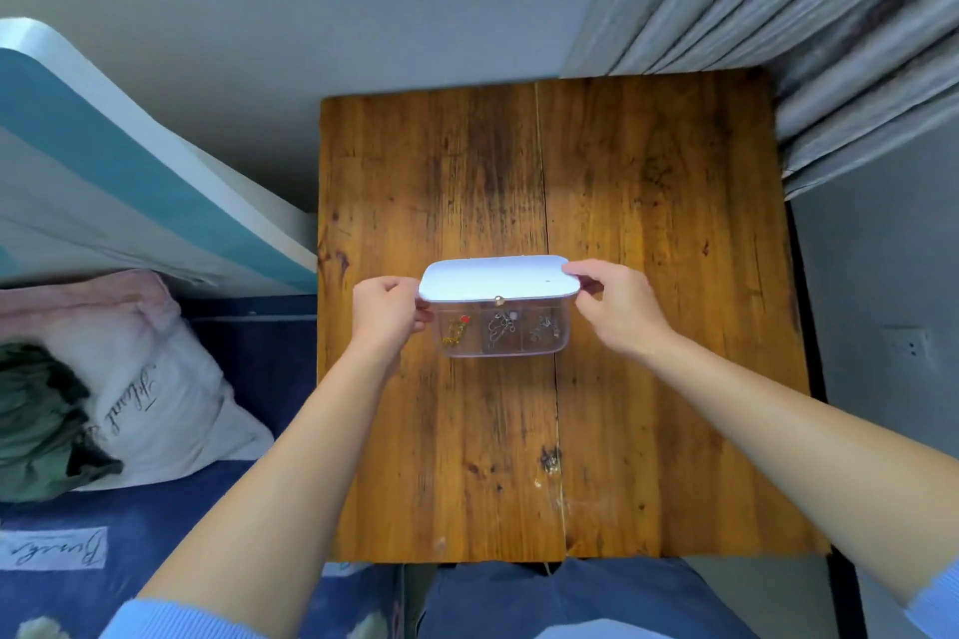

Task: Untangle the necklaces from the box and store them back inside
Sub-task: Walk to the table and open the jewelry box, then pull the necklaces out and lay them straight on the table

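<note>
A clear plastic box [501,350] with a white lid [498,278] stands in the middle of a wooden table [648,223]. A small gold clasp shows at the lid's front edge. Through the front wall I see three compartments: a gold chain with a red piece [455,331] on the left, silver chains [501,330] in the middle, and more silver chains [545,327] on the right. My left hand [386,311] grips the box's left end at the lid edge. My right hand [620,309] pinches the lid's right corner.
A bed with a dark blue cover [155,509] lies left of the table, with a white pillow [150,394], a green garment [36,420] and a teal-striped mattress [129,182]. Grey curtains [830,26] hang at the far right. My blue-clad legs [571,602] are under the table's near edge.
</note>
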The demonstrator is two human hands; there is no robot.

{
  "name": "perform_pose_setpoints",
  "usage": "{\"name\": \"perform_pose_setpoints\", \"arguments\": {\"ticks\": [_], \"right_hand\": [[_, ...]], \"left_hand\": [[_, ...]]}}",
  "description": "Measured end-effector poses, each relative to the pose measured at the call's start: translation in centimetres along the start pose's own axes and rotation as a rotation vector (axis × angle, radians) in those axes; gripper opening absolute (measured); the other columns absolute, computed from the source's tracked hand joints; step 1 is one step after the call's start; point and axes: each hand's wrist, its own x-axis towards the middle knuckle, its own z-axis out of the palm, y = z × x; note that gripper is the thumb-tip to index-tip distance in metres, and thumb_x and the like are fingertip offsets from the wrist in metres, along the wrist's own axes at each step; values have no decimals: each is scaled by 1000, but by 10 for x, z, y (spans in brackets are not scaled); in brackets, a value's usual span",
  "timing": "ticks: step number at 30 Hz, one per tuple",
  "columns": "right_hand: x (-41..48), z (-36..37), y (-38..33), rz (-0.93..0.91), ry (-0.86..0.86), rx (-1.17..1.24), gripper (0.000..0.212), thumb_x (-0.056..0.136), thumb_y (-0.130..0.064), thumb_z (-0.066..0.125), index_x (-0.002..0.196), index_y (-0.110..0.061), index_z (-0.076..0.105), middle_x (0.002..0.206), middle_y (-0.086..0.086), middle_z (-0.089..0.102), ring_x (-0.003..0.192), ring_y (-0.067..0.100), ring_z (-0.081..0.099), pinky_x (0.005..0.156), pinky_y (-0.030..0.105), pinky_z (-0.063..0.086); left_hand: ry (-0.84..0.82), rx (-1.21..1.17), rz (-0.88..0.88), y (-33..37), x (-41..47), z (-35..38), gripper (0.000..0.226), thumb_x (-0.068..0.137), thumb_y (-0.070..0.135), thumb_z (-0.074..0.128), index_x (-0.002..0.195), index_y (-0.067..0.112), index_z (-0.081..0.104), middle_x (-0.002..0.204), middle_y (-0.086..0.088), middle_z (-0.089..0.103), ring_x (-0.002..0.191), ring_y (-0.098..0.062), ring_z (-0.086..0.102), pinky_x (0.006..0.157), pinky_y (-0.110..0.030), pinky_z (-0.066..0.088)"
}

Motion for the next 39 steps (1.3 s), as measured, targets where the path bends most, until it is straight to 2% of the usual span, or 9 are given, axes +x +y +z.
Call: {"name": "perform_pose_setpoints", "arguments": {"ticks": [6, 11, 14, 17, 20, 25, 30, 33, 39], "right_hand": [[52, -13, -21, -58, 82, -37, 12, 91, -26, 61, 81, -21, 67, 81, 2, 66, 80, 25, 59, 64, 31, 40], [100, -1, -28, 90, 108, -93, 14, 93, -26, 60, 95, -12, 65, 89, 6, 67, 79, 22, 63, 62, 26, 47], [119, 9, -23, 166, 91, -125, 10, 91, -25, 63, 89, -15, 63, 90, 9, 66, 74, 21, 62, 60, 27, 51], [128, 19, -16, 207, 109, -178, 23, 86, -24, 68, 106, -16, 62, 106, 7, 65, 78, 19, 58, 55, 23, 45], [128, 28, -10, 198, 94, -255, 43, 83, -23, 70, 123, -21, 54, 118, 6, 62, 84, 19, 54, 58, 25, 46], [106, 27, -23, 55, 118, -411, 44, 88, -27, 65, 129, -20, 51, 114, 7, 65, 95, 27, 62, 73, 31, 50], [57, 41, -49, -224, -12, -352, 18, 90, -30, 59, 101, -20, 70, 94, -1, 72, 84, 19, 63, 67, 29, 48], [45, 69, -56, -181, -187, -384, 21, 89, -38, 59, 90, -23, 72, 87, -4, 72, 84, 20, 64, 67, 32, 49], [58, 113, -54, 15, -168, -514, 26, 88, -40, 63, 97, -18, 73, 96, 5, 73, 90, 30, 66, 75, 38, 54]], "left_hand": [[-15, -1, 31, 6, 21, 1, 16, 96, 20, 52, 94, 15, 67, 86, -3, 68, 76, -17, 65, 67, -32, 59], [-116, 232, -30, -36, 24, 9, 26, 94, 29, 54, 112, 13, 64, 111, -13, 70, 106, -36, 64, 93, -50, 53], [-216, 236, -53, -62, 18, 16, 27, 98, 30, 49, 112, 11, 62, 101, -13, 70, 86, -32, 69, 76, -42, 59], [-245, 176, -52, -80, 14, 18, 20, 100, 24, 49, 114, 13, 58, 87, -11, 67, 63, -18, 62, 55, -28, 52], [-268, 65, -59, -86, 16, 17, 18, 99, 19, 50, 113, 11, 57, 84, -16, 68, 65, -20, 62, 56, -28, 51], [-287, 27, -88, -85, 16, 15, 20, 99, 20, 51, 116, 10, 56, 87, -16, 70, 71, -22, 65, 59, -30, 51], [-319, 24, -106, -84, 19, 11, 18, 99, 22, 53, 113, 13, 57, 87, -12, 73, 73, -21, 67, 59, -29, 49], [-338, 13, -110, -84, 21, 10, 15, 98, 23, 54, 110, 15, 57, 83, -8, 72, 72, -19, 66, 61, -29, 49], [-344, -16, -106, -89, 24, 11, 12, 98, 24, 55, 107, 18, 58, 78, -3, 71, 69, -17, 65, 58, -28, 47]]}}
